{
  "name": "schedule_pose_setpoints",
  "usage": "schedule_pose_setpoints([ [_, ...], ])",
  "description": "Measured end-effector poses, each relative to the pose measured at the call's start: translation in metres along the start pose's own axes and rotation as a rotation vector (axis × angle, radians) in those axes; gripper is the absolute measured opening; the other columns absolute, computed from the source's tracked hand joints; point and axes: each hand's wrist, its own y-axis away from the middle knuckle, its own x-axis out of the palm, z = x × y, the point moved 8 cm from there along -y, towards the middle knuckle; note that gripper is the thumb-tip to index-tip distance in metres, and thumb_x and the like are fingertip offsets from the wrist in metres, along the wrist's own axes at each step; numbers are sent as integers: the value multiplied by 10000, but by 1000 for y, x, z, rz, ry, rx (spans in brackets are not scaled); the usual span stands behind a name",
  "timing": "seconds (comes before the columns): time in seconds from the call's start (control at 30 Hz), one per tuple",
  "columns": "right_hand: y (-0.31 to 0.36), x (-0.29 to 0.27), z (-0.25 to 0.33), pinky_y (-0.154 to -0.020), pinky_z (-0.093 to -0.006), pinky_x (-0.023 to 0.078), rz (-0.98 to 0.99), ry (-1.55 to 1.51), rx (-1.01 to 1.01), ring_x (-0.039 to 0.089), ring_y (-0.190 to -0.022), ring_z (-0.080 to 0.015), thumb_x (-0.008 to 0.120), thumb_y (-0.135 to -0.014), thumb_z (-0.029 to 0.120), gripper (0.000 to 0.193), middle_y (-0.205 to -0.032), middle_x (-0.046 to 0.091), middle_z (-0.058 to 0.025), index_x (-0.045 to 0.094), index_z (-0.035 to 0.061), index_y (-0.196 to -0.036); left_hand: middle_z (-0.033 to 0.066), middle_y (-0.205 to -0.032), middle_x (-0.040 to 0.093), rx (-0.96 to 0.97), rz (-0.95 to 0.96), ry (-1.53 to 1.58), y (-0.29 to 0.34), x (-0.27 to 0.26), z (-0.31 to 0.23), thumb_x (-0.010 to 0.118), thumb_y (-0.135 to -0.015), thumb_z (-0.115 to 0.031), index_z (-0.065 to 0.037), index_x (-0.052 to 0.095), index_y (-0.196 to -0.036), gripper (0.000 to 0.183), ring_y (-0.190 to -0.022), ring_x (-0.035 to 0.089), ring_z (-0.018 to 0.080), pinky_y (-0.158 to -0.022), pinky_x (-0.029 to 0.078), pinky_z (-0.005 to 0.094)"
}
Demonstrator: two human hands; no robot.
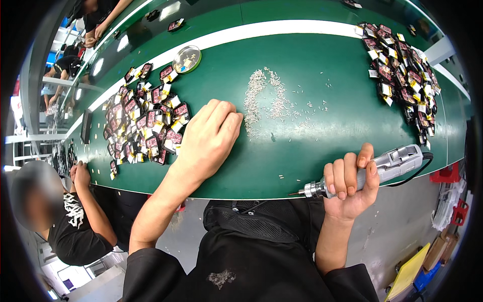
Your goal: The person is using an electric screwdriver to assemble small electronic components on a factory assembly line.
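Note:
My right hand (350,181) is wrapped round a grey electric screwdriver (395,163) at the table's front edge. Its thin bit points left, and a black cord leaves its rear end. My left hand (214,133) rests over the green tabletop with its fingers curled and closed, back of the hand upward. Its fingertips are hidden, so anything pinched there cannot be seen. Right beside them lies a loose pile of small silvery screws (254,103), spreading rightward into scattered single ones.
Left of my left hand is a heap of small black parts with pink faces and white-yellow tabs (151,118). A similar heap (402,73) lies far right. A round dish (187,59) stands behind the left heap. A co-worker (75,216) sits at my left, hands on the table.

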Motion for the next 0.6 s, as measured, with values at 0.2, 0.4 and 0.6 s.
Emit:
schedule_pose_setpoints([
  [0.2, 1, 1, 0, -424, -266, 371, -5, 12, -10, 342, -371, -86, 414, -960, 219, 163, -481, 345, 22, 436, 71, -894, 101, -829, 569, -72, -32, 85, 1, -3, 5, 678, -708, 62, 9, 580, -866, 194, -742, 568, 266, -647, 469, 360],
  [0.4, 0, 0, 0, -435, -264, 367, -13, 13, -19, 341, -372, -85, 415, -961, 226, 168, -484, 350, 22, 442, 73, -896, 94, -834, 564, -63, -22, 48, -3, 0, 5, 684, -716, 32, 7, 600, -885, 190, -742, 571, 254, -626, 472, 352],
  [0.6, 1, 1, 0, -438, -266, 372, -21, 15, -15, 344, -374, -84, 417, -960, 222, 164, -484, 351, 22, 443, 73, -897, 91, -824, 557, 31, 19, -31, -7, 4, 1, 683, -714, 28, 4, 594, -891, 199, -736, 569, 247, -607, 469, 350],
])
